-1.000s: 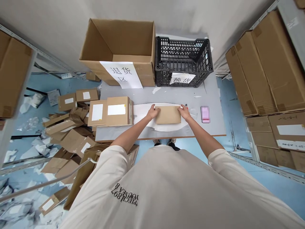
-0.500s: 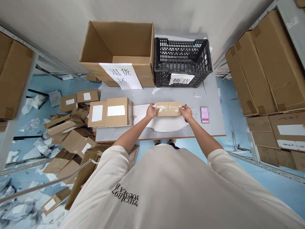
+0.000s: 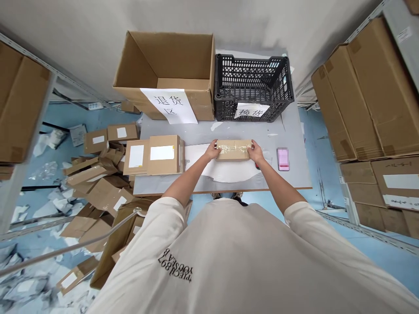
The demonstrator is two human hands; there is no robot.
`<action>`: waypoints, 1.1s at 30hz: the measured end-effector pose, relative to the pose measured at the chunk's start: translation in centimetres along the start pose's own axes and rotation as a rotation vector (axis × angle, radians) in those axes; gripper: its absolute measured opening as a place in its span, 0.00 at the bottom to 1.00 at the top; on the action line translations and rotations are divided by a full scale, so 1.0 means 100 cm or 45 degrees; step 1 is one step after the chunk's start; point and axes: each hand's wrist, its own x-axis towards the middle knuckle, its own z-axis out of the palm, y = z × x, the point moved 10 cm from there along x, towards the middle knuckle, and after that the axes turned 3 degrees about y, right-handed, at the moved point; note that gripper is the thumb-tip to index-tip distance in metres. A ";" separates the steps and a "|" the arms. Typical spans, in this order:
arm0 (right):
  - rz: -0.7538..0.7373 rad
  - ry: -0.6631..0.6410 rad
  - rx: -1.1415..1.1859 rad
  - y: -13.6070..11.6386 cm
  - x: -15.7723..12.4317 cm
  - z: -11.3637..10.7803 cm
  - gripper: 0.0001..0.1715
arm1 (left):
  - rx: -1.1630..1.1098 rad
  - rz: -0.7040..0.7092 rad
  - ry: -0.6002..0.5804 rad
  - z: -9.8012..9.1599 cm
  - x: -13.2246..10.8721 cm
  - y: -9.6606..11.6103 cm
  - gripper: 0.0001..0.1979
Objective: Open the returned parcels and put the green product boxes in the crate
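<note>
Between my hands is a small taped cardboard box (image 3: 233, 150), long side across, with shiny clear tape along its upper face. My left hand (image 3: 212, 149) grips its left end, and my right hand (image 3: 255, 151) grips its right end. Beneath it a white sheet (image 3: 225, 173) lies on the grey table (image 3: 157, 186). A small dark and red object (image 3: 257, 165) shows partly beside my right wrist; I cannot make out its kind. Farther right lies a phone (image 3: 283, 159) with a pink screen.
Labelled cardboard boxes (image 3: 163, 163) stand at the table's left. Behind are a large open carton (image 3: 183, 102) and a black plastic crate (image 3: 253, 93), both with paper signs. Opened boxes (image 3: 101, 192) heap on the floor at left; shelves with cartons (image 3: 369, 96) stand at right.
The view has shifted slightly, so the scene sits a little farther right. Both hands keep hold of the small box, which looks slightly tilted compared with before.
</note>
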 end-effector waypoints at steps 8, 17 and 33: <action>-0.048 -0.004 0.109 -0.018 -0.019 -0.009 0.63 | 0.015 0.086 0.184 -0.011 -0.023 0.023 0.22; 0.145 0.001 -0.036 0.019 -0.041 -0.007 0.52 | 0.356 -0.087 0.230 -0.020 -0.032 -0.009 0.17; 0.152 -0.081 -0.056 0.031 -0.041 0.004 0.35 | 0.381 -0.071 0.092 -0.006 -0.033 -0.038 0.38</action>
